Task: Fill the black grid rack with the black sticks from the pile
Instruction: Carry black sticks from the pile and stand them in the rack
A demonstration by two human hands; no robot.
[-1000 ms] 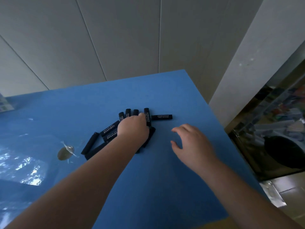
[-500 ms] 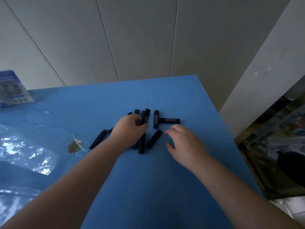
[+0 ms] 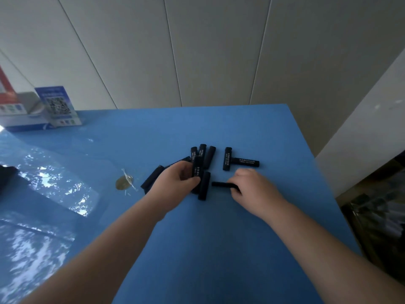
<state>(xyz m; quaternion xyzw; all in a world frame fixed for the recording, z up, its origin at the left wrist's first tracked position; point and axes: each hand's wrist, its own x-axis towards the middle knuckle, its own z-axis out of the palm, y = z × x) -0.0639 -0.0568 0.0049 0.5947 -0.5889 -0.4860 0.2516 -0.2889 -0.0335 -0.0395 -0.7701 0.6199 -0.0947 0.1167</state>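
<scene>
Now your left hand (image 3: 175,183) has lifted stick (image 3: 196,166) from pile (image 3: 203,154), fingers curled round it; right hand (image 3: 252,186), open before, pinches another stick (image 3: 221,184) on bench (image 3: 219,238). Rack not visible.

White print on the black sticks (image 3: 228,159) – too small to read.
</scene>
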